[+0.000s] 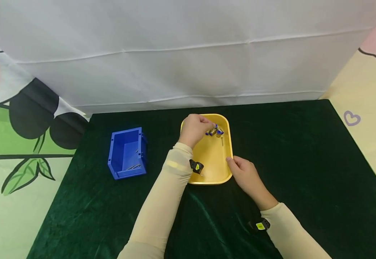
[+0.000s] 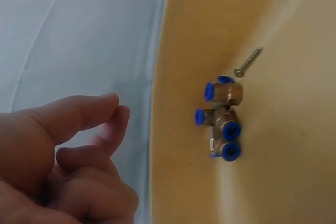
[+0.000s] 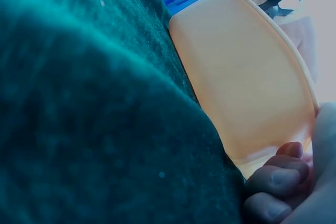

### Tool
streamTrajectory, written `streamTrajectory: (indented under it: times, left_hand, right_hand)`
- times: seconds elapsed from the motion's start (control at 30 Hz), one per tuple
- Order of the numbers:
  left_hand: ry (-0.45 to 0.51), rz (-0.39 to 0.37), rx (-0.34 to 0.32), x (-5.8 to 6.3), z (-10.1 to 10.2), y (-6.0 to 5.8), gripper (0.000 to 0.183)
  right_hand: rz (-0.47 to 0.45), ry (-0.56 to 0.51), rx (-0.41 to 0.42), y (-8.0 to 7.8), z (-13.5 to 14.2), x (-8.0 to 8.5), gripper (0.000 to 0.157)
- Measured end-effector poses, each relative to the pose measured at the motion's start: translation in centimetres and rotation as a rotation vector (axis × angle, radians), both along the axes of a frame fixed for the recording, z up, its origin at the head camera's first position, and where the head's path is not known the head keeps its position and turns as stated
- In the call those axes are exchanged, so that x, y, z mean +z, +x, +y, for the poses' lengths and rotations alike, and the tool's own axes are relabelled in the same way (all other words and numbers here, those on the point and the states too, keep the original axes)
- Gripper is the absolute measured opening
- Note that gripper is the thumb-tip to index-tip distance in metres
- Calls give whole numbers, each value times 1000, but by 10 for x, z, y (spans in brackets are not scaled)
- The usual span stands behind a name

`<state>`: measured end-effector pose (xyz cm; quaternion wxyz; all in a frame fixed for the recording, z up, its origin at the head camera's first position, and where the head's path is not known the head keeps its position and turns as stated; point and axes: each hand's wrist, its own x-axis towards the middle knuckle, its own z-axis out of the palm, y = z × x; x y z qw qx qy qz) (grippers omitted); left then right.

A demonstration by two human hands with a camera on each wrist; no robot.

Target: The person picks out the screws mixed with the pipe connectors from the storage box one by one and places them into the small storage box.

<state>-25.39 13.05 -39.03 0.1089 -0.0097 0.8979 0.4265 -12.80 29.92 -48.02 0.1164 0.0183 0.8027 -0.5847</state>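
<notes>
My left hand is over the far left part of a yellow tray. In the left wrist view, its thumb and forefinger meet at the tips, the other fingers are curled, and nothing shows between them. Close beside them in the tray lies a cluster of brass push-in fittings with blue collars. One screw lies next to the cluster. My right hand grips the tray's near right side, thumb at the rim and fingers curled against the outer wall, as the right wrist view shows.
A blue bin stands left of the tray, with several screws lying on its floor. Dark green cloth covers the table. A white fabric backdrop rises behind its far edge.
</notes>
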Motion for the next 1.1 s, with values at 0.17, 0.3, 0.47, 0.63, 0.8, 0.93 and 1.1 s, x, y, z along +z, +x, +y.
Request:
streamTrajectory:
  times: [0.17,0.3,0.47,0.63,0.8,0.93,1.1]
  left_hand:
    - [-82,-46,-55,-8,11,-2,25]
    - [-135,-63,-76,-14,17,-3,27]
    - [-191,-53,-81,-27,22,-6,27]
    - [-270,-34,-125,-42,26,-8,39]
    - [-406,34,-192,-43,34,-3,35]
    - [-493,32,-215,-43,39,1,33]
    - [-558,4,-224,-44,39,2,29]
  right_hand:
    - [14,10,1,0,0,-1,43]
    - [15,18,2,0,0,-1,44]
    - [13,24,-2,0,-1,-2,45]
    - [20,33,-6,-1,-2,-3,45]
    - [38,29,-2,-1,-1,-3,46]
    - [45,18,4,-1,0,-3,45]
    - [33,16,7,-1,0,-3,46]
